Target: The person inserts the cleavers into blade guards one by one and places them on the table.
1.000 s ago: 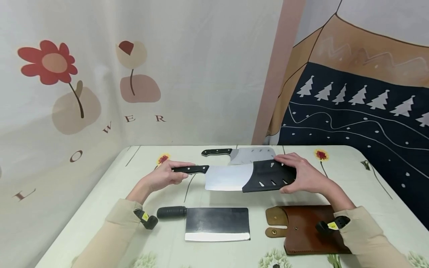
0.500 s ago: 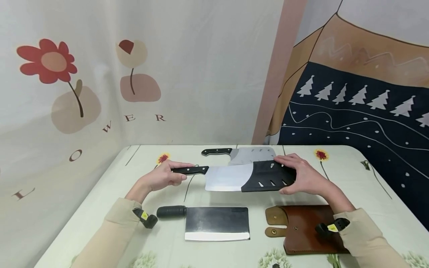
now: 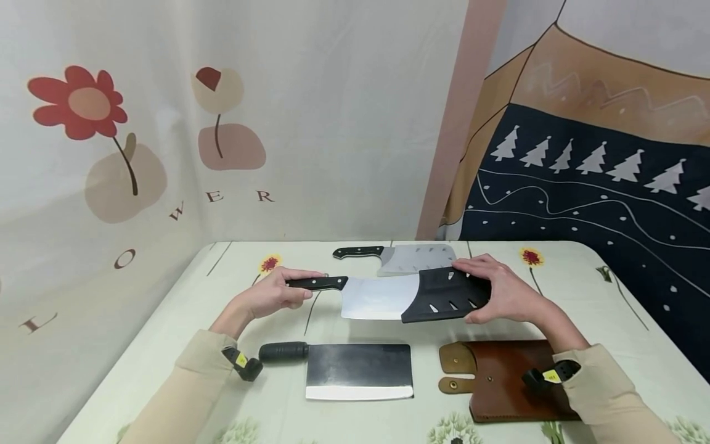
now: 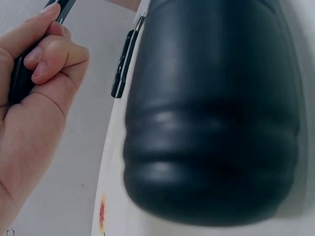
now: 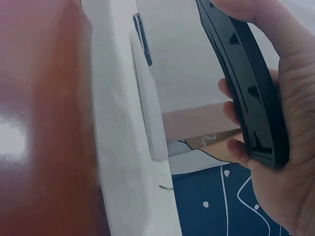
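My left hand (image 3: 279, 292) grips the black riveted handle (image 3: 327, 283) of a cleaver (image 3: 378, 297), which is held above the table. In the left wrist view, fingers (image 4: 54, 56) curl round that handle. A black slotted blade sheath (image 3: 444, 295) covers the front part of the blade. The sheath's far end is held by my right hand (image 3: 503, 290), thumb below and fingers above in the head view. In the right wrist view the sheath (image 5: 251, 93) sits between thumb and fingers. Bare blade shows between handle and sheath.
A cleaver with a black round handle (image 3: 284, 351) lies in front, its handle (image 4: 211, 113) close in the left wrist view. A brown leather sheath (image 3: 513, 382) lies front right. Behind lies a cleaver in a pale slotted sheath (image 3: 418, 258). Curtains stand behind the table.
The cleaver and sheath have shifted very slightly down in the head view, with both hands keeping their holds. The amount of bare blade looks about the same.
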Motion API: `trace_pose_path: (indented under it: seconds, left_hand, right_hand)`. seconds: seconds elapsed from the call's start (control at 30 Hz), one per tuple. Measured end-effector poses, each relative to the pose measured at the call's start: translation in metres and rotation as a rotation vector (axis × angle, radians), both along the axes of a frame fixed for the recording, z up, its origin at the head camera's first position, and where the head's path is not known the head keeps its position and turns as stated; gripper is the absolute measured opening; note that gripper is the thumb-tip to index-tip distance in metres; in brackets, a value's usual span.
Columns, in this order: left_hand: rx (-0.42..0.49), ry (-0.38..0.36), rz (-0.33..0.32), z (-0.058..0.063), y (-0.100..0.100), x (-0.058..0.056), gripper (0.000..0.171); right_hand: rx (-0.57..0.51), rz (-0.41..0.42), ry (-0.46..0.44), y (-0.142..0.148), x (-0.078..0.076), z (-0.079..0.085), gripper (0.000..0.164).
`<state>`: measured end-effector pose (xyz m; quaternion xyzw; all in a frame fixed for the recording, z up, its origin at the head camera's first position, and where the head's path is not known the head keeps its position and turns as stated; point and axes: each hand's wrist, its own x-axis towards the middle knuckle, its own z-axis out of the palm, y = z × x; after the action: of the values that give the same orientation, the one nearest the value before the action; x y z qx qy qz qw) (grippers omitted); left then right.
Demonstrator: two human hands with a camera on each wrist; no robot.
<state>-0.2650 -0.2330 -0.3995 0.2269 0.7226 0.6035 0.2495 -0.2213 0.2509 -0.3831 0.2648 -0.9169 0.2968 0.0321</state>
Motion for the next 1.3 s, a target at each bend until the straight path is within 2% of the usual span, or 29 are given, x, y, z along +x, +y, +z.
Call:
trace_pose_path:
  seconds: [0.27,0.53,0.87,1.3]
  left_hand:
    - [0.009,-0.011,0.047,0.001,0.002,0.0,0.047]
    - [0.005,0.003,0.041,0.001,0.009,0.0,0.046]
    - [0.0,0.0,0.031,0.003,0.012,-0.001,0.048]
    - [0.001,0.003,0.085,-0.007,0.011,0.002,0.045]
  right_hand:
    - [0.001,-0.013,-0.012,0.0,0.0,0.0,0.094]
    - [0.013,-0.061,-0.047,-0.005,-0.001,-0.001,0.094]
    - [0.006,-0.067,-0.041,-0.006,0.002,0.0,0.093]
    - [0.004,-0.058,-0.019,-0.01,0.005,-0.004,0.095]
